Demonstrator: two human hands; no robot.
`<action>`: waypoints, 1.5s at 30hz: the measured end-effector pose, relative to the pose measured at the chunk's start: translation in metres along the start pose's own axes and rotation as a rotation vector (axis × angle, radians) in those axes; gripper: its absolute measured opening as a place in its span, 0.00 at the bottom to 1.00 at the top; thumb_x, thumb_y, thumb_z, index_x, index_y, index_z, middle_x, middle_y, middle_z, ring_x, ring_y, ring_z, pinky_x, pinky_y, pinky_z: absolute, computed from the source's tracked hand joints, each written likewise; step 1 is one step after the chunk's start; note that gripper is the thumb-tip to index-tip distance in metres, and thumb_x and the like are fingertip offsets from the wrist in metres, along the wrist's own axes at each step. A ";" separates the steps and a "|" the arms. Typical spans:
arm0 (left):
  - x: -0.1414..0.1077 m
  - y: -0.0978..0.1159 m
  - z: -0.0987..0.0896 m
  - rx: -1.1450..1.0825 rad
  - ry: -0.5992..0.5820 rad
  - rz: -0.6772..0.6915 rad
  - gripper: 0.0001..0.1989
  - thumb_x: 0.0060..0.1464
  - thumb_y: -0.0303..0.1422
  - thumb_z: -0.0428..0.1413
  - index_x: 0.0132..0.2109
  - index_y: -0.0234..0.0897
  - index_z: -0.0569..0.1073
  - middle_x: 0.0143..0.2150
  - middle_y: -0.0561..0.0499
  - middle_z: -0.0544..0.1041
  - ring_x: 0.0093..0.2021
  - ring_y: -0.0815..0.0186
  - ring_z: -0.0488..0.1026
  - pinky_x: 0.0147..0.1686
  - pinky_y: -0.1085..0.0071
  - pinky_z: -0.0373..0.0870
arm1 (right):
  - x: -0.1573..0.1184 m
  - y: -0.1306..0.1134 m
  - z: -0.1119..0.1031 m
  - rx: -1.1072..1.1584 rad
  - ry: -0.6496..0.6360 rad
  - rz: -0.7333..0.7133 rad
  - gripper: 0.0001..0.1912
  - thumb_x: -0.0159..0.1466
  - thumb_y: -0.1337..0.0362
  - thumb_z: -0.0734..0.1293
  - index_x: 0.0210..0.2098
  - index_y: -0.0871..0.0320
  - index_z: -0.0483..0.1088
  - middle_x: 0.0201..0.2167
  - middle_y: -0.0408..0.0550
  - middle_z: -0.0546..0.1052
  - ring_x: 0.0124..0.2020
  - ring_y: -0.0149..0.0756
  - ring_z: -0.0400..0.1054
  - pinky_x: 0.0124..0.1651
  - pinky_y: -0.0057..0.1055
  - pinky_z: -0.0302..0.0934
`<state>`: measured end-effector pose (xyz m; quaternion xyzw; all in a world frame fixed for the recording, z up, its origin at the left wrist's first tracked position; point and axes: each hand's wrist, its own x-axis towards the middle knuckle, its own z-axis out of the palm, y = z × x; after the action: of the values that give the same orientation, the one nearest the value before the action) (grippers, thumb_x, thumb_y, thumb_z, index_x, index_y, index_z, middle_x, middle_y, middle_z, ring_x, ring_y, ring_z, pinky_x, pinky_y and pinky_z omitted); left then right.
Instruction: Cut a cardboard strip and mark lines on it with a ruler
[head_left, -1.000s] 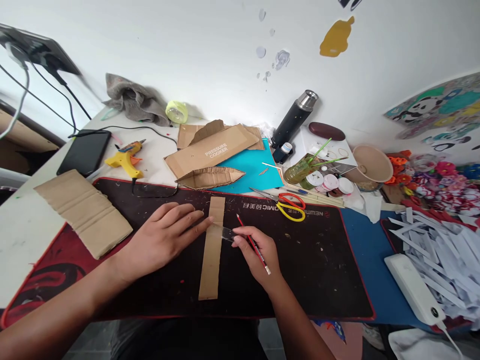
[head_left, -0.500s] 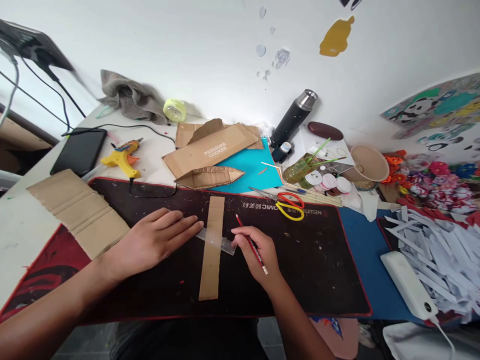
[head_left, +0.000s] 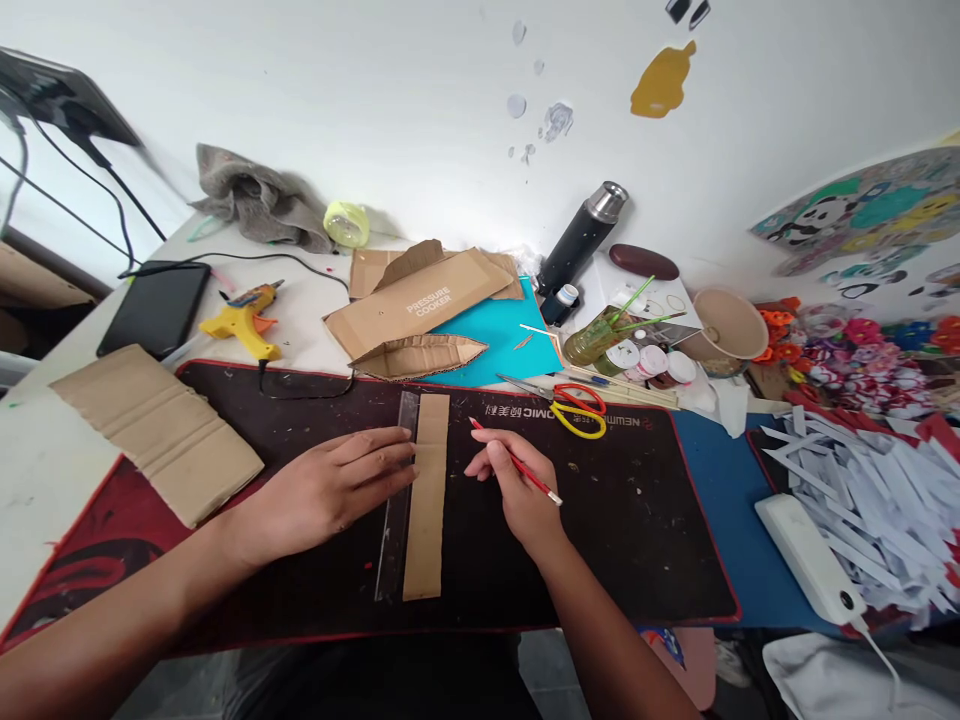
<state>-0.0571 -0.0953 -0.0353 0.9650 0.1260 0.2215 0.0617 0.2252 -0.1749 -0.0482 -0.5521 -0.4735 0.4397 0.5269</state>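
A narrow cardboard strip [head_left: 425,520] lies lengthwise on the dark desk mat [head_left: 600,540]. Along its left side runs a clear ruler [head_left: 391,560], nearly parallel to the strip. My left hand [head_left: 326,485] holds the ruler near its middle, fingers stretched across it and tips at the strip's left edge; the thumb is hidden. To the right of the strip, my right hand [head_left: 521,490] grips a red pencil [head_left: 534,474] between thumb and fingers. Its point faces up and left, apart from the cardboard.
Scissors [head_left: 577,412] lie at the mat's far edge, near a boat-shaped cardboard piece [head_left: 420,357]. A yellow glue gun [head_left: 244,325] and folded cardboard [head_left: 161,430] are on the left. A black flask [head_left: 581,238], paint jars [head_left: 651,361] and paper strips [head_left: 862,500] are on the right.
The ruler has turned from lying across the strip to lying along its left side. My left hand has shifted slightly right; my right hand has moved slightly up with the pencil.
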 end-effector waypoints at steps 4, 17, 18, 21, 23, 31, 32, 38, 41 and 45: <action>0.007 -0.003 0.008 -0.086 -0.029 0.003 0.22 0.74 0.22 0.50 0.69 0.36 0.76 0.66 0.43 0.81 0.74 0.57 0.70 0.74 0.59 0.70 | 0.007 0.000 0.010 -0.022 -0.030 -0.040 0.16 0.78 0.51 0.68 0.50 0.53 0.83 0.32 0.46 0.86 0.32 0.37 0.80 0.40 0.33 0.76; -0.008 -0.004 0.029 -0.056 -0.084 -0.051 0.23 0.74 0.24 0.51 0.71 0.36 0.74 0.70 0.43 0.79 0.74 0.56 0.70 0.74 0.57 0.72 | 0.003 0.005 0.013 -0.350 -0.127 -0.206 0.11 0.77 0.61 0.68 0.53 0.50 0.83 0.48 0.49 0.88 0.49 0.42 0.84 0.55 0.38 0.75; -0.008 -0.005 0.029 -0.066 -0.078 -0.058 0.23 0.74 0.23 0.51 0.70 0.36 0.74 0.70 0.43 0.79 0.75 0.56 0.70 0.73 0.57 0.72 | 0.003 0.004 0.013 -0.360 -0.132 -0.209 0.11 0.78 0.61 0.68 0.54 0.50 0.83 0.48 0.49 0.88 0.49 0.42 0.84 0.56 0.38 0.75; -0.008 -0.006 0.028 -0.094 -0.055 -0.082 0.23 0.73 0.23 0.50 0.69 0.38 0.75 0.69 0.43 0.80 0.75 0.56 0.70 0.73 0.56 0.72 | 0.004 0.004 0.014 -0.374 -0.146 -0.210 0.11 0.78 0.61 0.68 0.54 0.48 0.82 0.49 0.50 0.88 0.50 0.43 0.83 0.56 0.40 0.75; -0.008 -0.005 0.026 -0.080 -0.048 -0.097 0.23 0.72 0.24 0.51 0.68 0.40 0.77 0.67 0.44 0.81 0.75 0.54 0.70 0.72 0.54 0.73 | 0.003 0.005 0.014 -0.381 -0.150 -0.210 0.11 0.78 0.61 0.68 0.55 0.48 0.82 0.50 0.50 0.88 0.50 0.44 0.83 0.56 0.41 0.74; -0.007 -0.001 0.021 -0.027 -0.025 -0.125 0.21 0.72 0.24 0.51 0.65 0.40 0.78 0.65 0.46 0.83 0.70 0.55 0.73 0.67 0.58 0.75 | 0.002 0.005 0.013 -0.350 -0.142 -0.184 0.11 0.78 0.61 0.68 0.54 0.48 0.82 0.49 0.49 0.88 0.50 0.43 0.83 0.56 0.40 0.74; -0.007 0.000 0.022 -0.029 -0.021 -0.128 0.21 0.72 0.24 0.51 0.65 0.40 0.78 0.65 0.46 0.83 0.70 0.55 0.73 0.68 0.58 0.75 | 0.002 0.005 0.013 -0.345 -0.139 -0.179 0.11 0.78 0.61 0.68 0.54 0.48 0.82 0.49 0.50 0.88 0.50 0.43 0.83 0.56 0.40 0.74; -0.010 -0.001 0.023 -0.030 -0.011 -0.123 0.22 0.72 0.24 0.50 0.66 0.40 0.77 0.65 0.47 0.82 0.70 0.55 0.73 0.67 0.58 0.74 | 0.002 0.007 0.014 -0.339 -0.129 -0.168 0.11 0.77 0.61 0.69 0.54 0.49 0.83 0.48 0.50 0.88 0.50 0.43 0.83 0.57 0.41 0.75; -0.008 -0.001 0.023 -0.013 -0.014 -0.114 0.22 0.72 0.24 0.49 0.66 0.39 0.77 0.65 0.47 0.83 0.69 0.55 0.74 0.67 0.58 0.75 | 0.002 0.006 0.014 -0.337 -0.126 -0.165 0.11 0.77 0.61 0.68 0.54 0.49 0.83 0.48 0.50 0.88 0.50 0.44 0.83 0.57 0.41 0.75; -0.006 0.000 0.022 -0.022 -0.018 -0.121 0.21 0.72 0.24 0.50 0.64 0.39 0.78 0.64 0.46 0.83 0.68 0.55 0.75 0.66 0.58 0.76 | 0.003 0.006 0.014 -0.333 -0.116 -0.166 0.11 0.77 0.60 0.69 0.54 0.48 0.83 0.48 0.49 0.88 0.49 0.44 0.84 0.56 0.40 0.75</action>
<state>-0.0531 -0.0980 -0.0573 0.9569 0.1811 0.2100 0.0865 0.2118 -0.1700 -0.0551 -0.5645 -0.6132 0.3414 0.4345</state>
